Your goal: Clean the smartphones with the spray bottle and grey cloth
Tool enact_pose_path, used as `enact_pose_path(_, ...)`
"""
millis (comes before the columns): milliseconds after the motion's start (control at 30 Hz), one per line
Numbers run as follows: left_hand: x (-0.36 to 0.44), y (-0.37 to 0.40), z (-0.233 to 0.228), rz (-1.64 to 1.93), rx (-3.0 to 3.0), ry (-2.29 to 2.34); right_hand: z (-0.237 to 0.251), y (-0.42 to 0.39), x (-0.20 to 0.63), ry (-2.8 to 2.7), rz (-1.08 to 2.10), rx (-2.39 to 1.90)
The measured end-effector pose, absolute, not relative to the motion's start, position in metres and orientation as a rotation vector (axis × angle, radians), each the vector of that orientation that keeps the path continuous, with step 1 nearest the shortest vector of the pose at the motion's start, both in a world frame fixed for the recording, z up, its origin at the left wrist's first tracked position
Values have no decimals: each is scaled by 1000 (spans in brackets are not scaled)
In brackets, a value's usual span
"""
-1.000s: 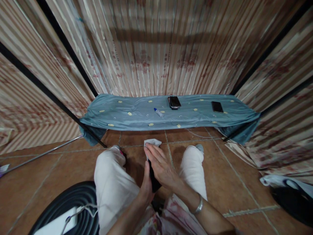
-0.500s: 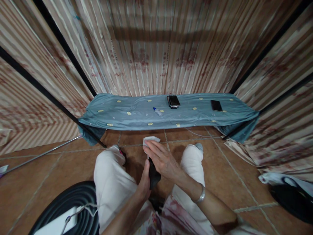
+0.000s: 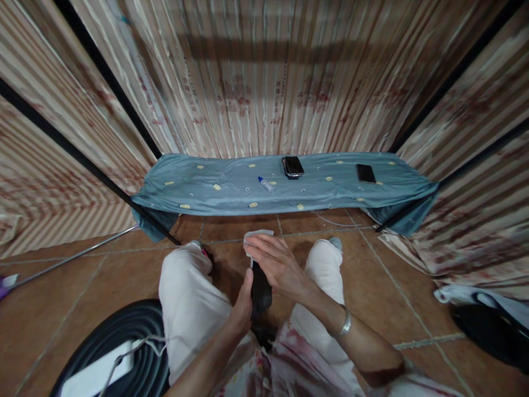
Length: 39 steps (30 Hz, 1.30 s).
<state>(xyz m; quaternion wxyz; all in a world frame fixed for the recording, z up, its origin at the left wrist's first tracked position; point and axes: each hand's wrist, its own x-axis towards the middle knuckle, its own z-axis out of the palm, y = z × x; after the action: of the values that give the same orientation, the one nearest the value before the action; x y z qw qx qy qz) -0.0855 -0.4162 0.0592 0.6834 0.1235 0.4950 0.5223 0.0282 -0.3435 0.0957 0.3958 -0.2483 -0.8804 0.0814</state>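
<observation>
Seen from above, a seated person's knees in pale trousers frame the lower centre of the frame, over a floor of brown ceramic tiles (image 3: 61, 309). Between the knees, the left hand (image 3: 241, 309) grips a slim black rectangular phone (image 3: 260, 289), holding it upright on its long edge; the thumb lies along the near side, and the other fingers are hidden behind the device. The phone looks dark and glossy, and only its lower half shows.

The right hand (image 3: 281, 264) lies flat over the phone's upper part, fingers straight and close together, pressing a small crumpled white cloth (image 3: 257, 237) against it. The cloth peeks out beyond the fingertips. A silver metal bangle (image 3: 344, 325) circles the right wrist.

Across the middle of the frame runs a low bench draped in a blue-grey cloth with small yellow motifs (image 3: 215, 190). On it lie a small clear bottle with a blue cap (image 3: 265, 184) at centre, a stack of dark phones (image 3: 292, 166) just right of it, and a single black phone (image 3: 366, 173) further right.

Striped beige and rust curtains (image 3: 256, 77) hang behind, crossed by black poles. A coiled black hose (image 3: 136, 342) sits at the lower left, with a white flat object lying on it.
</observation>
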Motion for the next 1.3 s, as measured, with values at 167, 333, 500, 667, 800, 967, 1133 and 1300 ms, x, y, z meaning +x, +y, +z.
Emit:
enact_pose_path(167, -84, -422, 58, 1068, 350, 1039, 100, -338, 32, -2180, 427, -684)
enact_pose_path(333, -87, -426, 57, 1079, 324, 996, 103, -325, 42, -2091, 769, -736)
enact_pose_path(500, -92, -427, 61, 1070, 351, 973, 98, -316, 52, -1963, 1052, -769)
enact_pose_path(667, -95, -428, 62, 1077, 367, 948, 104, -316, 51, -1986, 1090, -788)
enact_pose_path(800, -95, -427, 60, 1058, 363, 965, 122, -323, 42, -2143, 938, -707)
enact_pose_path(967, -94, -426, 60, 1048, 351, 984, 135, -325, 35, -2297, 794, -618)
enact_pose_path(1133, -95, -431, 59, 991, 330, 938, 128, -321, 43, -2197, 1010, -669)
enact_pose_path(1300, -100, -438, 66, 1000, 293, 893, 116, -315, 55, -2045, 1234, -771)
